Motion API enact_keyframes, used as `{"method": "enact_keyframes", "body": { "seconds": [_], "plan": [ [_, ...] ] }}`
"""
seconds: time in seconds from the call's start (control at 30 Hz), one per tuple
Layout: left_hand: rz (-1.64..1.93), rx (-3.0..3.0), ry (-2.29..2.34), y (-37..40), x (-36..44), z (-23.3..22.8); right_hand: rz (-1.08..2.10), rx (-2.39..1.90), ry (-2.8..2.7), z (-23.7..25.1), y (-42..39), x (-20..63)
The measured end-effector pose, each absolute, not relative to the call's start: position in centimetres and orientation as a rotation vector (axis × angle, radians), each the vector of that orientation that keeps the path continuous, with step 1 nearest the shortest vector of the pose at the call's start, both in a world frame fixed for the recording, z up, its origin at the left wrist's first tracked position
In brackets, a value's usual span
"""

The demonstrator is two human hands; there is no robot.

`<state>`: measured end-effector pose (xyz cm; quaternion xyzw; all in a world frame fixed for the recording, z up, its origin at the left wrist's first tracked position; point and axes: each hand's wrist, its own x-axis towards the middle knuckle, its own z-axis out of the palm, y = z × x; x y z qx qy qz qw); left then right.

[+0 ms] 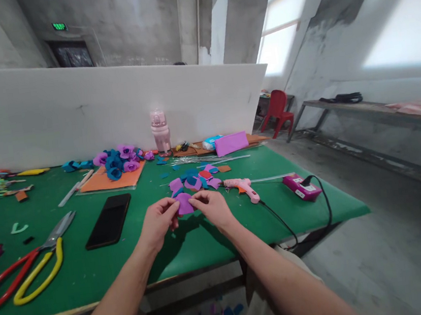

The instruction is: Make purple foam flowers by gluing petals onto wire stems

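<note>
While held above the green table, purple petal pinched between left hand and right hand, fingers closed on its edges.

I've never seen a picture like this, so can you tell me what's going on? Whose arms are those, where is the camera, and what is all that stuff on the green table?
The camera sits on a person's head, looking down, so the arms are that person's own. The left hand and right hand together pinch a small purple petal piece above the green table. On the table lie a black phone, big scissors with red and yellow handles, a pink glue gun, loose purple and blue cut pieces, finished purple and blue flowers on an orange sheet, and a pink bottle.
</note>
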<state>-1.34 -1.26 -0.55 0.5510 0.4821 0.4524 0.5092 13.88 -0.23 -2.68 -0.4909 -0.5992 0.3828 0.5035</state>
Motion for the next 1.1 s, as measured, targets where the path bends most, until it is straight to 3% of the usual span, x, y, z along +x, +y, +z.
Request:
{"method": "enact_keyframes", "body": {
  "seconds": [0.43, 0.6, 0.73, 0.87, 1.1],
  "plan": [
    [1.091, 1.199, 1.124, -1.2, -1.0, -0.4, 1.099, -1.125, -1.34, -2.5, -0.3, 14.9],
    [1.054, 1.303, 1.298, -0.6, -1.1, -1.4, 1.313, -1.084, -1.137, -2.5, -0.3, 15.2],
    [0.872, 1.485, 1.45, 0.1, -1.3, -2.0, 1.028, -1.215, -1.27, -2.3, -0.2, 15.6],
    [1.009, 1.623, 1.46, -0.1, -1.1, -0.9, 0.573, -1.399, -1.533, -1.8, -0.7, 15.6],
    [0.887, 1.343, 1.222, -1.2, -0.4, -0.2, 0.619, -1.378, -1.598, -1.7, -1.0, 15.1]
  ]
}}
